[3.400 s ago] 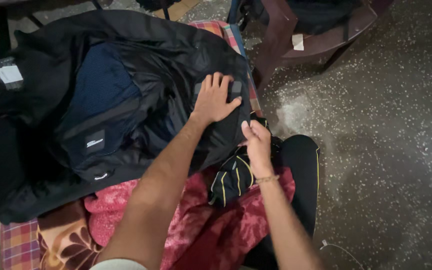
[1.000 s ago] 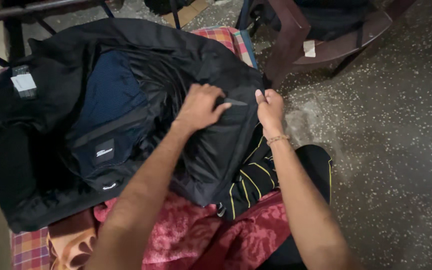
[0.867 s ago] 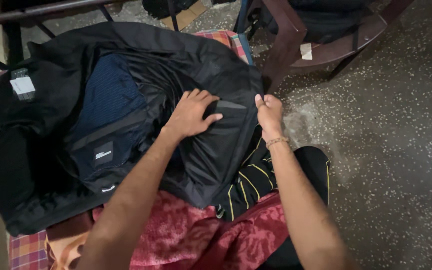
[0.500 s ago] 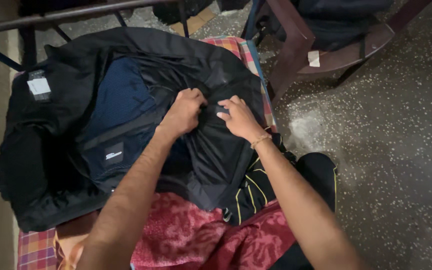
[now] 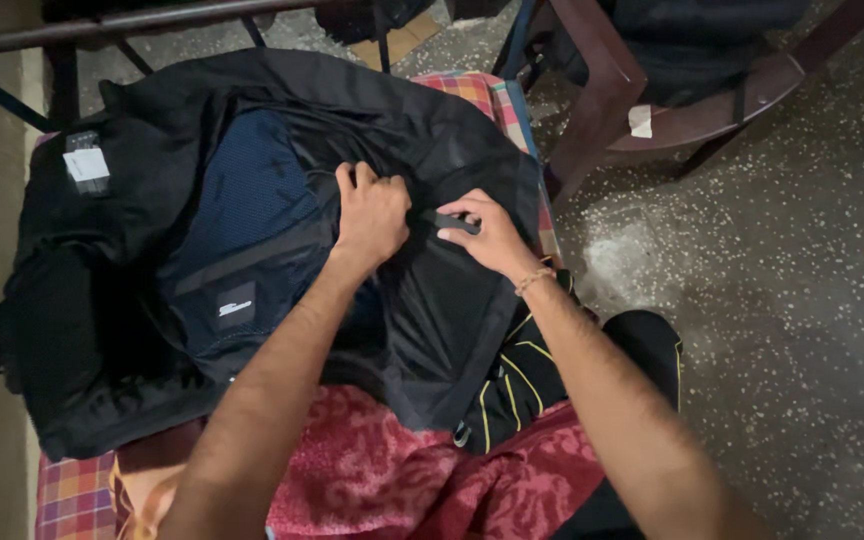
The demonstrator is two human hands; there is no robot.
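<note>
Over the black jacket (image 5: 252, 260) spread on the checked bedding (image 5: 72, 495), the left hand (image 5: 372, 212) has curled shut on its lining, and the right hand (image 5: 487, 235), moved in from the edge, now pinches a small black tab (image 5: 449, 221).

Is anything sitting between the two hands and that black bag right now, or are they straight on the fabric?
Nothing visible stands between them. The left hand is bunched directly on the black bag, and the right hand pinches a small black tab on the flap. The red patterned cloth lies below, nearer the person, clear of both hands.
</note>
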